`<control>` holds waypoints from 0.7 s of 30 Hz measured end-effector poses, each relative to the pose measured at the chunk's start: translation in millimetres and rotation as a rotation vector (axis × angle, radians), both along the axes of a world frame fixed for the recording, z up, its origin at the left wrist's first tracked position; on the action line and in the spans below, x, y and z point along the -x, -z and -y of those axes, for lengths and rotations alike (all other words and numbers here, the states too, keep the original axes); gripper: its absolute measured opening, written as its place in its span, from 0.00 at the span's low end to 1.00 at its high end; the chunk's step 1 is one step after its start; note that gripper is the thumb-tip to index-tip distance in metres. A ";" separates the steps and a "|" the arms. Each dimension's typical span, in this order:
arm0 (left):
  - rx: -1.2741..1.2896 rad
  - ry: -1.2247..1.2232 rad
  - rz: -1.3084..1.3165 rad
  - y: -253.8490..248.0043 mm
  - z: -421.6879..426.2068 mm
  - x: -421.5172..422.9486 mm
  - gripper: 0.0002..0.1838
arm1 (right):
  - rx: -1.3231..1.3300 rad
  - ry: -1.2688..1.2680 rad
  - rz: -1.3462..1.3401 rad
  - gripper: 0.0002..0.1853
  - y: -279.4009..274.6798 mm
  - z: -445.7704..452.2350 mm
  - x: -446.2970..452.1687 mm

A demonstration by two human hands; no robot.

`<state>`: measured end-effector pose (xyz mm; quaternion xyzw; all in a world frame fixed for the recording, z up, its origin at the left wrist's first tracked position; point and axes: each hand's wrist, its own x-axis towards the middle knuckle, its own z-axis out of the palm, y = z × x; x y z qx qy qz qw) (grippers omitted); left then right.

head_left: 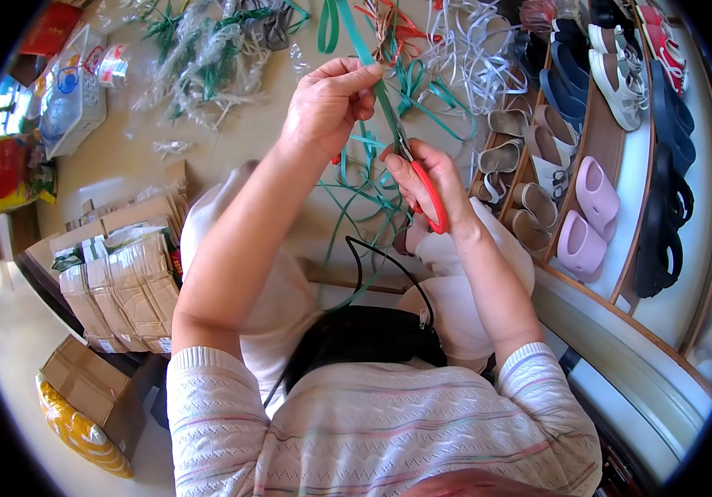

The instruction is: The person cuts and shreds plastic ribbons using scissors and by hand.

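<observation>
My left hand (331,99) pinches a green ribbon (354,33) between thumb and fingers, near the top middle of the head view. Just below and to the right, my right hand (430,184) grips the red handle of a pair of scissors (430,199). Their metal blades point up along the green strip that runs down from my left hand. Whether the blades are fully closed cannot be made out. Below the hands, thin green strands (372,195) lie in loose loops above the floor.
Piles of clear and green plastic strips (207,58) and white strips (472,50) lie ahead. A shoe rack (621,174) stands at right. Cardboard boxes (124,290), a white basket (83,99) and a yellow package (83,418) are at left. A black bag (356,340) rests on the lap.
</observation>
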<state>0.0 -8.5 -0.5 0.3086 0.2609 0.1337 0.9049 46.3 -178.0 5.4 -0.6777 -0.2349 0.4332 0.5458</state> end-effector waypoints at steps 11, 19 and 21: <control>-0.040 -0.049 0.033 0.4 -18.2 -2.4 0.05 | 0.066 -0.015 -0.089 0.14 7.0 6.6 2.2; -0.055 -0.039 -0.005 -3.6 -6.7 0.8 0.05 | 0.047 -0.040 -0.024 0.15 0.5 3.4 0.2; -0.071 -0.032 -0.007 -2.8 -8.7 1.0 0.06 | 0.051 -0.040 -0.013 0.15 -1.2 3.8 0.9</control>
